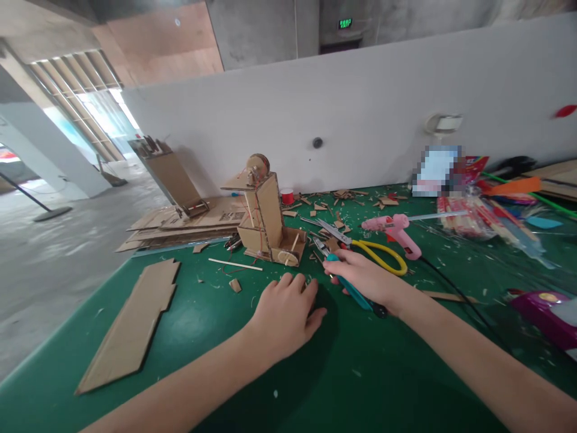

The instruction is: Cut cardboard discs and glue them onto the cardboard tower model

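Observation:
My left hand (286,313) hovers or rests palm down over the green table (189,343), fingers apart, with nothing seen in it. Teal-handled pliers (354,290) are in my right hand (360,273), their metal jaws pointing up and left. Just beyond both hands stands a cardboard model (265,213) with a round disc on top and a wheel near its base. Yellow-handled scissors (383,255) lie right beside my right hand. Behind them is a pink glue gun (394,228).
A cut cardboard piece (130,325) lies at the left, near stacked cardboard sheets (180,225). A thin wooden stick (235,264) is left of the model. Scraps (345,195) litter the back. At the right are packaged sticks (473,219), a black cord and a purple object (545,316).

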`<state>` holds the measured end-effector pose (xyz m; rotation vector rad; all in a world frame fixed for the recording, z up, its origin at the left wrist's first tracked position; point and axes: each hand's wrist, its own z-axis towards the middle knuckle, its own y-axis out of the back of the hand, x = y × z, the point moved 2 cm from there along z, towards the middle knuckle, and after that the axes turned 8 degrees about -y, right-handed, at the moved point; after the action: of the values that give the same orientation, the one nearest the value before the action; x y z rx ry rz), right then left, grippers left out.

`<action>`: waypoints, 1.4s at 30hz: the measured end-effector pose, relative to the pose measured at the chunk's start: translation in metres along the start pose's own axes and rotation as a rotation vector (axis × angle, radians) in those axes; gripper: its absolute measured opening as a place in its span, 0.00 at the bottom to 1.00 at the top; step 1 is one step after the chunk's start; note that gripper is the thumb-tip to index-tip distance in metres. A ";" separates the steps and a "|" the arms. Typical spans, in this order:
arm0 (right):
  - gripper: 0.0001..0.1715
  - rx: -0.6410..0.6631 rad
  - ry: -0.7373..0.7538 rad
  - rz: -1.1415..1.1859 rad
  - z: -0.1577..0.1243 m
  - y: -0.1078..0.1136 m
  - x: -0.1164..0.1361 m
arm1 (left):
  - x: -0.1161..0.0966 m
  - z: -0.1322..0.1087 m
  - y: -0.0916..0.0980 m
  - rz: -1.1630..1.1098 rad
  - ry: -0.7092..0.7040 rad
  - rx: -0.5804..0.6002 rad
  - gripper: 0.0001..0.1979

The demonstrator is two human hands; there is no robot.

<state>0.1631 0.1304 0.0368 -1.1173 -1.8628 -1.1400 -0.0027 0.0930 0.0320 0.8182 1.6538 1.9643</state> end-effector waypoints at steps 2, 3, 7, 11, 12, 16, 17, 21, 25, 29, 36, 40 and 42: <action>0.15 -0.030 0.051 -0.085 -0.001 -0.001 0.000 | 0.001 -0.002 -0.004 0.026 0.008 0.004 0.19; 0.15 -0.046 0.074 -0.123 -0.002 -0.002 0.000 | 0.003 -0.004 -0.005 0.042 0.017 0.007 0.19; 0.14 -0.131 0.127 -0.250 -0.007 -0.007 0.005 | 0.013 -0.007 -0.004 0.103 0.030 -0.009 0.21; 0.12 -0.189 0.166 -0.486 -0.004 -0.009 0.004 | 0.010 0.002 -0.004 0.135 -0.073 -0.020 0.19; 0.11 -0.198 0.195 -0.556 -0.003 -0.010 0.002 | 0.008 0.006 -0.005 0.139 -0.129 -0.015 0.16; 0.10 -0.272 0.276 -0.743 0.000 -0.012 -0.005 | 0.004 0.011 -0.011 0.206 -0.313 -0.066 0.10; 0.11 -0.291 0.278 -0.785 -0.001 -0.013 -0.007 | 0.004 0.010 -0.012 0.224 -0.324 -0.088 0.10; 0.15 -0.361 0.299 -1.010 -0.010 -0.020 -0.008 | 0.014 0.001 -0.013 0.206 -0.248 -0.190 0.11; 0.18 -0.386 0.346 -1.127 -0.022 -0.029 -0.009 | 0.037 -0.001 -0.010 0.113 -0.044 -0.331 0.11; 0.19 -0.341 0.441 -1.115 -0.027 -0.035 -0.009 | 0.060 0.005 -0.013 -0.045 0.177 -0.262 0.14; 0.17 -0.261 0.389 -1.138 -0.020 -0.032 0.000 | 0.075 0.008 -0.016 -0.191 0.233 -0.217 0.13; 0.18 -0.256 0.328 -1.143 -0.006 -0.026 0.010 | 0.077 0.009 -0.014 -0.246 0.237 -0.218 0.13; 0.20 -0.287 0.297 -1.139 0.006 -0.022 0.015 | 0.077 0.009 -0.013 -0.265 0.239 -0.210 0.13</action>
<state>0.1360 0.1349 0.0404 0.1374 -2.1200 -2.0765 -0.0530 0.1538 0.0323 0.2795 1.5537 2.0592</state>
